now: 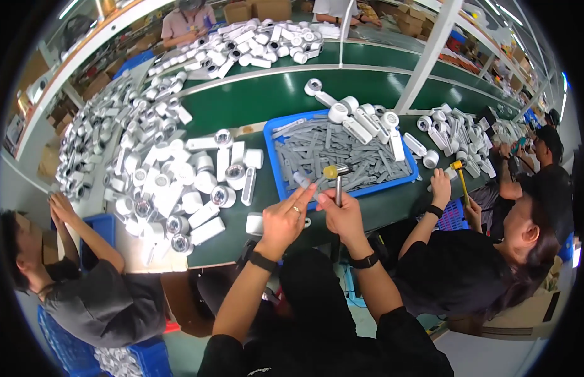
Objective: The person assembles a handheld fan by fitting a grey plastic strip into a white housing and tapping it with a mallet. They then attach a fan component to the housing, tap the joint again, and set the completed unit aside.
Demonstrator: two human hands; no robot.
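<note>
In my right hand (pixel 343 217) is a small mallet (pixel 330 172) with a yellow and black head. Its metal shaft rises from my closed fingers, and the head is over the blue tray (pixel 277 188). My left hand (pixel 284 221) is just left of it, fingers closed around a pale grey-white piece (pixel 301 180), partly hidden by the fingers. Grey plastic strips (pixel 361 151) fill the tray. Several white round-headed units with flat handles (pixel 358 129) lie across its far right edge. One white part (pixel 255 224) lies on the table left of my left hand.
White units lie heaped at left (pixel 163 182), with another pile at right (pixel 452 135). A green conveyor (pixel 242 94) runs behind a metal post (pixel 427 60). A co-worker (pixel 461 251) at right holds a yellow-headed mallet (pixel 457 165). Another person (pixel 97 289) sits at left.
</note>
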